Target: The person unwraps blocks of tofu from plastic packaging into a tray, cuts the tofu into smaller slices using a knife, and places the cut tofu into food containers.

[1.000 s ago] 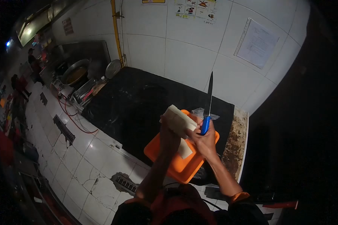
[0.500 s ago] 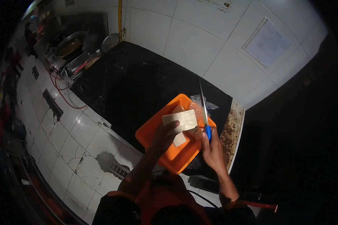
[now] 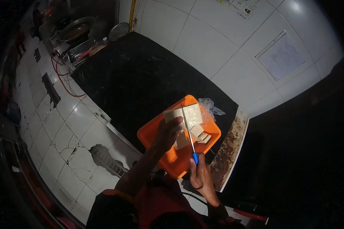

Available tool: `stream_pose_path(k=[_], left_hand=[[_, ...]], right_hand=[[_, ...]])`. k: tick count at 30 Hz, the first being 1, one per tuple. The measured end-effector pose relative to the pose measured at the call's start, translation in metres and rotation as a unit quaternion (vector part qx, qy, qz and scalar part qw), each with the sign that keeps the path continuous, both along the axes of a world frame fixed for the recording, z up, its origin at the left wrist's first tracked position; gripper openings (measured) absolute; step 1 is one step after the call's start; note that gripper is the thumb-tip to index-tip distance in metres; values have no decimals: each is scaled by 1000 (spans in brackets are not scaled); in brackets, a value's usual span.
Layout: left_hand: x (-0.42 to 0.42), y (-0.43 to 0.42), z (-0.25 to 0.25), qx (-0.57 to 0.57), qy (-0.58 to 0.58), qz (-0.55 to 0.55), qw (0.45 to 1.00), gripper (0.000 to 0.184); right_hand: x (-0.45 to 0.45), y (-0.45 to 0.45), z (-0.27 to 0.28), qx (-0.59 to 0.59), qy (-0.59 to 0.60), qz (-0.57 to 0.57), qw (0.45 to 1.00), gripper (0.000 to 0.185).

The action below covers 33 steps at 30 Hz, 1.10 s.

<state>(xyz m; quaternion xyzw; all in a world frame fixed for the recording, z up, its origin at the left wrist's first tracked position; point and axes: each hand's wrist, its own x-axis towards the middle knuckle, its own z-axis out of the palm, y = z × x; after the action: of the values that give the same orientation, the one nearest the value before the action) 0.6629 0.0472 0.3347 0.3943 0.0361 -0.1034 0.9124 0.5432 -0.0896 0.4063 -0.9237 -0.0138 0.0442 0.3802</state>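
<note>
My left hand (image 3: 169, 134) is closed around a pale block of tofu (image 3: 194, 115), holding it above an orange tray (image 3: 149, 134). In my right hand (image 3: 202, 177) is a knife (image 3: 190, 136) with a blue handle, its blade lying across the middle of the block. How deep the blade sits in the block I cannot tell. Several smaller tofu pieces (image 3: 197, 131) lie in the tray below. A crumpled clear plastic bag (image 3: 211, 107) rests at the tray's far right edge.
The tray stands on a black-covered counter (image 3: 141, 72) against a white tiled wall (image 3: 218, 45). A rusty strip (image 3: 231, 149) borders the counter's right end. To the far left are a large wok (image 3: 77, 29), a round metal lid (image 3: 119, 31) and a red hose (image 3: 59, 80).
My right hand has moved left and toward me, bringing the knife from the right side of the tray onto the tofu block. My left hand still holds the block.
</note>
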Motion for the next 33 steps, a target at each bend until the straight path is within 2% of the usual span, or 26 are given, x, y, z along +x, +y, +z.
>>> stream_pose_path(k=[4, 7, 9, 10, 11, 13, 14, 19, 22, 26, 27, 29, 31, 33], left_hand=[[1, 3, 0, 12, -7, 4, 1000, 33], [1, 4, 0, 23, -56, -12, 998, 37], [-4, 4, 8, 43, 4, 16, 999, 40], [-6, 6, 16, 103, -24, 15, 994, 43], [-7, 6, 12, 104, -23, 14, 994, 43], [-6, 3, 8, -10, 23, -6, 1000, 45], [-7, 2, 9, -11, 22, -10, 1000, 45], [-10, 8, 26, 96, -29, -41, 994, 45], [-15, 3, 47, 41, -35, -3, 999, 45], [-7, 3, 22, -28, -26, -22, 999, 35], [-1, 2, 0, 79, -171, 22, 982, 33], [4, -2, -23, 182, -307, 62, 932, 36], [6, -2, -28, 327, -391, 152, 847, 48], [7, -1, -28, 331, -391, 150, 845, 50]], right_hand=[[-1, 3, 10, 2, 17, 6, 1000, 21], [-5, -1, 12, -21, 40, 3, 999, 20], [-2, 2, 10, -27, 48, 1, 998, 19], [-3, 3, 9, -27, 32, 3, 999, 18], [-4, 4, 9, -30, 17, 3, 999, 18], [-4, 4, 8, -27, 9, 0, 1000, 20], [-5, 1, 3, -40, 24, -9, 999, 20], [-2, 4, 1, -41, 48, -30, 998, 22], [0, -1, -15, -66, 16, -25, 997, 22], [6, -3, -18, -61, -4, -9, 998, 23], [6, -4, -18, -49, 4, -3, 999, 23], [4, -3, -18, -47, 15, -11, 999, 24], [2, 0, -14, -44, 27, -14, 999, 24], [-4, 3, 0, -11, 55, -29, 998, 24]])
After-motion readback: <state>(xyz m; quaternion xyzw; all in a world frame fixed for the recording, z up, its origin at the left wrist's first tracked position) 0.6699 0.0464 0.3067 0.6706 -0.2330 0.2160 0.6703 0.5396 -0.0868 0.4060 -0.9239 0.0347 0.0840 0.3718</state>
